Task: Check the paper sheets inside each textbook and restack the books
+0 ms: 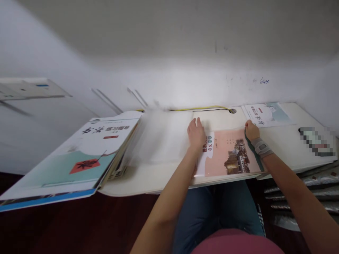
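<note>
A pink-covered workbook [222,144] lies on the white desktop in front of me, turned sideways, with a dark green strip along its right edge. My right hand [252,131], with a grey band on its wrist, has its fingers curled closed on the book's upper right corner. At the book's left edge is my left hand [196,134], its fingers stretched out and slightly apart; whether it presses on the cover I cannot tell. Left of that hand lies a pale, see-through sheet [156,137], blurred at its edges.
A stack of books [106,141] stands at the desk's left end. Another booklet [267,114] lies at the back right, near a cable hole [232,110] with a yellow cable [206,107]. A pixelated object [317,141] is at far right. The wall [169,81] rises behind the desk.
</note>
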### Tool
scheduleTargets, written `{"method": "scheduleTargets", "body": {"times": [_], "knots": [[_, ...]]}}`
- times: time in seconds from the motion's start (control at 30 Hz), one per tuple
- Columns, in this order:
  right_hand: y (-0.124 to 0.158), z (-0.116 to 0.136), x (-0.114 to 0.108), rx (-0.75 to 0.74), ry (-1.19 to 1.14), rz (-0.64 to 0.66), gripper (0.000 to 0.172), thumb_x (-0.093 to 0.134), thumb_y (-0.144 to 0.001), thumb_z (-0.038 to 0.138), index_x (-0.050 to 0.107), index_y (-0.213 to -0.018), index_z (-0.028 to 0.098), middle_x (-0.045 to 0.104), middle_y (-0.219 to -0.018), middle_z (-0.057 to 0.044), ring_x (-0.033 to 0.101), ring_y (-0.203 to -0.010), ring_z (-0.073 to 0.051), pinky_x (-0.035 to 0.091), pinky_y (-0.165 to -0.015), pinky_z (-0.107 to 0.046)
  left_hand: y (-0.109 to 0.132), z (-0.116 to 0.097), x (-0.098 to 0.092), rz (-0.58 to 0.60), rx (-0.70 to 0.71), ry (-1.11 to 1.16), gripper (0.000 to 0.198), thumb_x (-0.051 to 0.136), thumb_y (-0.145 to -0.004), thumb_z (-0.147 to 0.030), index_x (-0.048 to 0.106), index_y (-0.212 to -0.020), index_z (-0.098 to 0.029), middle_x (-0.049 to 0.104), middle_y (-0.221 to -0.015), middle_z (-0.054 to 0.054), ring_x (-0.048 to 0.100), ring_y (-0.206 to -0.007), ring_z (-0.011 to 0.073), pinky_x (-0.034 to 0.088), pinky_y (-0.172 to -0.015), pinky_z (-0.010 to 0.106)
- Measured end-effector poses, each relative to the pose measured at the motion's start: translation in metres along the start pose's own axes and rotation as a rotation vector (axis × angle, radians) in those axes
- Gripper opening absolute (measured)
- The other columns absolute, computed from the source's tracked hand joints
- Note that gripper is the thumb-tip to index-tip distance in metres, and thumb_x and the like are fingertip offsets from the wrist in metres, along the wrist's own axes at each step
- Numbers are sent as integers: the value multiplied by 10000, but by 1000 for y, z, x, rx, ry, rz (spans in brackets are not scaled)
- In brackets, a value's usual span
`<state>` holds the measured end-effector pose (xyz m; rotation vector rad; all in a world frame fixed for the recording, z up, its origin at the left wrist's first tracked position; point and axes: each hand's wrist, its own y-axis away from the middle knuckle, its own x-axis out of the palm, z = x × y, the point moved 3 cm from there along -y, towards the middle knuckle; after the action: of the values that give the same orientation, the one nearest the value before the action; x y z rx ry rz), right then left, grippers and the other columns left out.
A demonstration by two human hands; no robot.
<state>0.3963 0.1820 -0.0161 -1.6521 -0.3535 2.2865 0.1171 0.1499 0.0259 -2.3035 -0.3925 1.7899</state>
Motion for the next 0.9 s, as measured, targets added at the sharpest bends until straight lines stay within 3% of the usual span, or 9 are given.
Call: {"method": "scheduleTargets", "body": {"times": [0.13,0.23,0.3,0.4,0.47,0.53,0.57,0.7,0.9], "knots": [[-3,6,-3,-80,87,41,315,321,-822,88,580,-999,119,645,-809,-144,572,-732,-234,389,-661,-325,36,-38,5,183,241,-60,577,225,-948,-421,292,-1422,-98,269,-1499,171,179,-1394,323,187,-1097,512],[-8,13,-12,-125,135,73,349,314,-829,63,583,-1050,92,642,-865,-186,596,-790,-264,409,-696,-358,54,-50,20,281,254,-73,719,162,-911,-574,297,-1428,-93,254,-1503,176,172,-1387,366,150,-1091,556],[-8,27,-19,-154,159,72,385,311,-839,57,558,-1134,72,615,-1033,-240,590,-927,-296,417,-766,-389,57,-50,29,306,224,-76,760,147,-894,-604,297,-1432,-89,250,-1505,175,172,-1379,390,137,-1086,570],[2,69,-18,-261,129,68,420,311,-889,131,474,-1269,55,485,-1303,-253,459,-1192,-322,363,-942,-439,53,-46,35,316,201,-73,744,178,-892,-579,280,-1440,-87,240,-1509,173,169,-1373,404,131,-1079,576],[19,105,-6,-422,-46,150,449,275,-939,251,440,-1309,56,506,-1303,-225,442,-1223,-294,329,-1008,-446,49,-43,34,320,216,-70,696,260,-888,-528,298,-1435,-99,272,-1496,177,212,-1355,400,169,-1063,571],[37,132,10,-503,-90,212,484,206,-965,350,450,-1323,135,537,-1311,-133,468,-1215,-219,345,-1024,-371,45,-39,31,311,253,-60,632,342,-877,-434,317,-1429,-129,338,-1465,165,283,-1320,370,231,-1038,542],[44,139,16,-520,-105,227,522,195,-965,391,449,-1325,113,506,-1347,-137,435,-1253,-216,322,-1048,-362,44,-37,29,299,275,-50,606,361,-872,-383,317,-1430,-150,364,-1453,150,307,-1306,346,251,-1033,519],[55,133,29,-572,-109,310,661,211,-938,516,371,-1386,57,375,-1445,-173,321,-1346,-249,245,-1096,-413,39,-25,31,283,292,-22,550,300,-900,-324,306,-1437,-206,341,-1482,74,272,-1343,285,212,-1075,478],[44,94,21,-596,19,318,591,294,-935,463,399,-1380,90,362,-1455,-154,309,-1350,-284,242,-1078,-454,36,-18,42,239,253,1,562,176,-939,-394,337,-1422,-154,348,-1479,78,263,-1366,277,207,-1097,454]]}}
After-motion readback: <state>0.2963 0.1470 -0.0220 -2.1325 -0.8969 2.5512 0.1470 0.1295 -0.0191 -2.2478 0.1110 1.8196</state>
